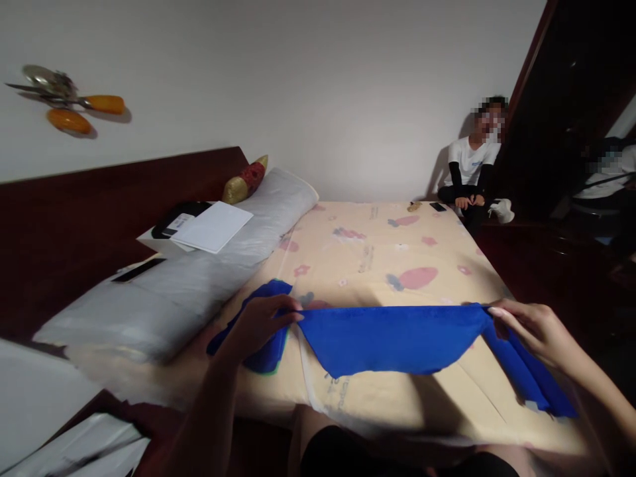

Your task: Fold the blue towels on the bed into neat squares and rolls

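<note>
A bright blue cloth is stretched between my two hands above the near part of the bed, its top edge nearly straight and its lower part hanging loose. My left hand pinches the cloth's left corner between thumb and fingers. The right corner is pinched by my right hand. Behind my left hand lies a blue folded piece with a greenish edge, partly hidden. More blue fabric hangs or lies below my right hand, with a small pale tag at its end; whether it joins the stretched cloth I cannot tell.
The bed has a yellow sheet with pink prints. Along the headboard runs a long grey pillow, bearing a white box and a dark flat object. A phone lies near a seated person; another person is at right.
</note>
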